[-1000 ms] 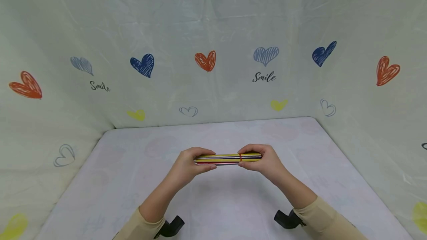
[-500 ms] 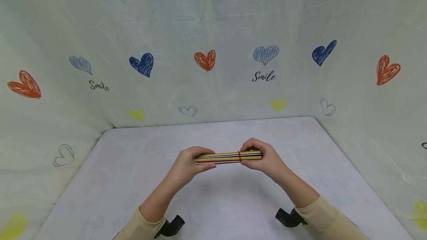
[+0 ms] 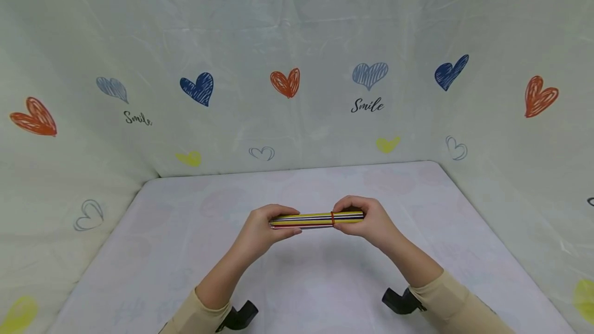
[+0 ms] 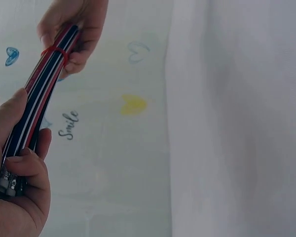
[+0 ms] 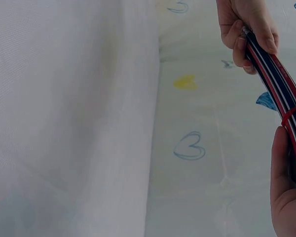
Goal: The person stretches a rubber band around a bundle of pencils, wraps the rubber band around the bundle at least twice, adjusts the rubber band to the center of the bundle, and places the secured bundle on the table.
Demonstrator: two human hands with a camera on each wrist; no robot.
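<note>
"Head view first: what is the largest thing you face?"

"You have a pale, heart-printed sheet [image 3: 320, 30] hung on the far side and at left and right; "Smile" is lettered on it twice."

"And nearer to you?"

"Your whitish table [image 3: 417, 205] spreads out below, the sheet rising behind its far edge. Over its near part your beige sleeves [image 3: 457, 303] come in from left and right."

"What are you gripping?"

"Your left hand [image 3: 260, 228] holds the left end of a bundle of striped pencils [image 3: 315, 219], and your right hand [image 3: 376, 226] holds the right end, both narrowed round it. The bundle lies crosswise between them, above the middle of the table."

"Anything smaller?"

"By each cuff you carry a black curved piece [image 3: 238, 316]. A red band [image 3: 332, 218] circles the pencils just beside your right fingertips; I cannot tell whether they touch. Smallest, silver ferrules [image 4: 10, 182] show at the bundle's left end, by your left palm."
</note>
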